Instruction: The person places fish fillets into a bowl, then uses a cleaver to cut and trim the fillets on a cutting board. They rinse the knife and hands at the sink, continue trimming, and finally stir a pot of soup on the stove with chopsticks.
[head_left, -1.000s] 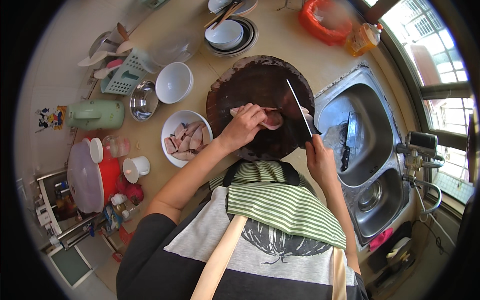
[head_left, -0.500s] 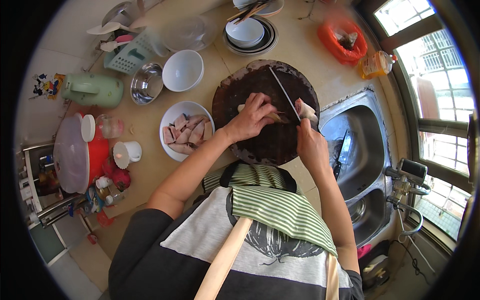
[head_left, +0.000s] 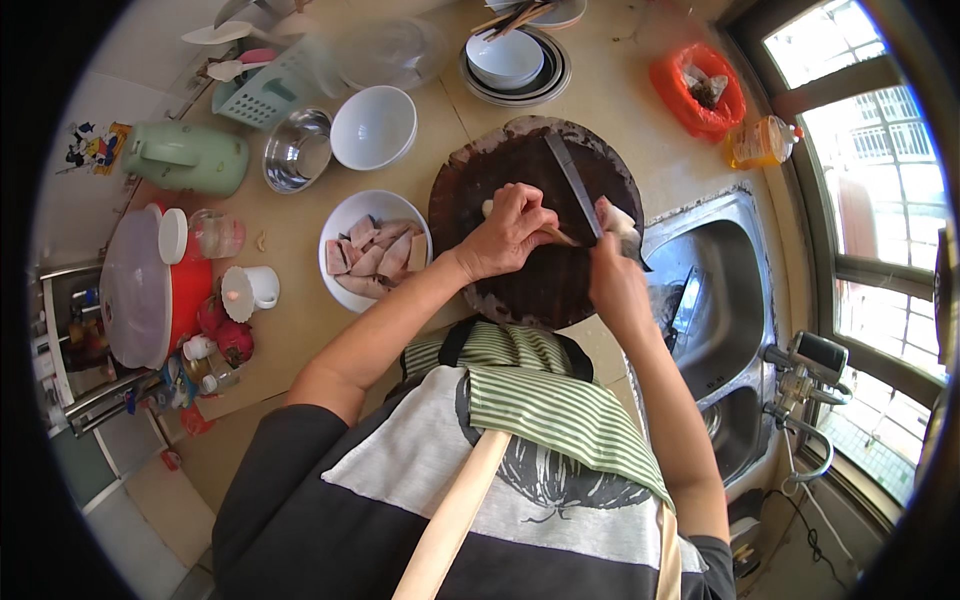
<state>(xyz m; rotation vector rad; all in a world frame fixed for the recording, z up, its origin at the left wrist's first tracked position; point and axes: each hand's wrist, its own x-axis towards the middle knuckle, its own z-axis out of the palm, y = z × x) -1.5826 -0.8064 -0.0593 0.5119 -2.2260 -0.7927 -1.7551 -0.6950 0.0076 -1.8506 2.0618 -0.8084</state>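
My right hand [head_left: 617,280] is closed round the handle of a kitchen knife [head_left: 573,183]. Its long blade points away over a round dark chopping board [head_left: 500,165], the flat side showing. My left hand [head_left: 508,232] pinches a thin, pale yellowish piece [head_left: 557,236] on the board, just left of the blade; its kind is not clear. Another pale bit [head_left: 487,208] peeks out behind the left fingers. To the right of the knife lies a raw fish chunk [head_left: 618,220] with a pinkish cut end. Left of the board, a white bowl [head_left: 328,222] holds several cut fish pieces [head_left: 372,257].
A sink [head_left: 710,250] with a second knife [head_left: 686,310] in it adjoins the board at right. Beyond stand stacked bowls [head_left: 503,58], a red bag-lined container [head_left: 700,95] and a bottle of yellow liquid [head_left: 760,146]. An empty white bowl [head_left: 373,128] and green jug [head_left: 190,160] are leftward.
The knife blade has turned from edge-on to showing its flat side. My right hand has shifted slightly; the left keeps its pinch on the pale piece. The whole view has shifted a little.
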